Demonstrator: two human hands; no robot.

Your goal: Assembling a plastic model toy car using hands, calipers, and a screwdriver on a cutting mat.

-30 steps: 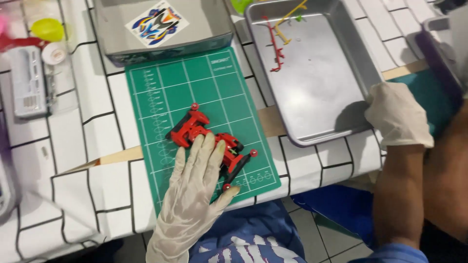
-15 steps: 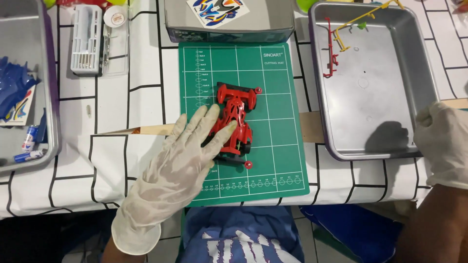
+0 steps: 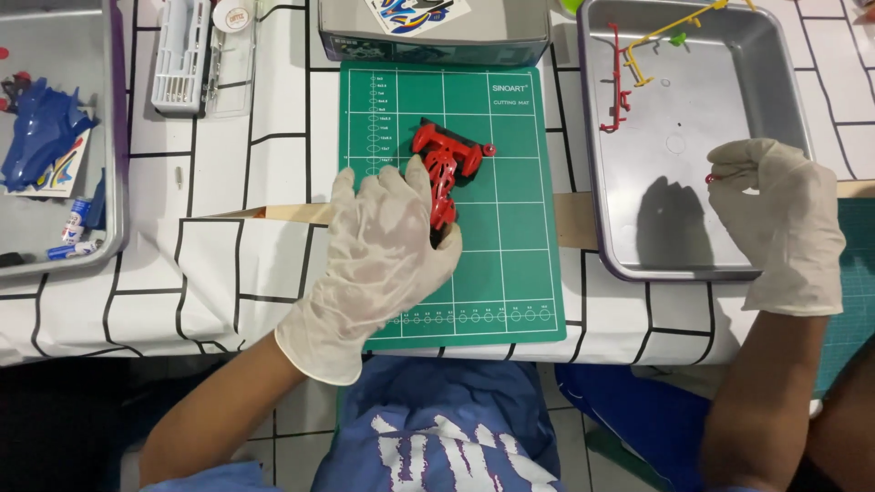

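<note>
The left hand point(image 3: 383, 246) still lies flat on the red toy car chassis point(image 3: 444, 169) on the green cutting mat point(image 3: 510, 237), grip open. The right hand point(image 3: 779, 219) has risen over the metal tray point(image 3: 775, 64), now pinching a small red part point(image 3: 710, 179) between its fingertips.

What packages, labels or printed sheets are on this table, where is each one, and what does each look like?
Grey box: top centre, behind the green cutting mat; rectangular, with a multicoloured decal on its lid.
Decal sheet: in the left tray, under a blue car body; white with coloured shapes.
Small tube: same tray, lower part; white and blue.
Round label: top edge; white, reddish print.
</note>
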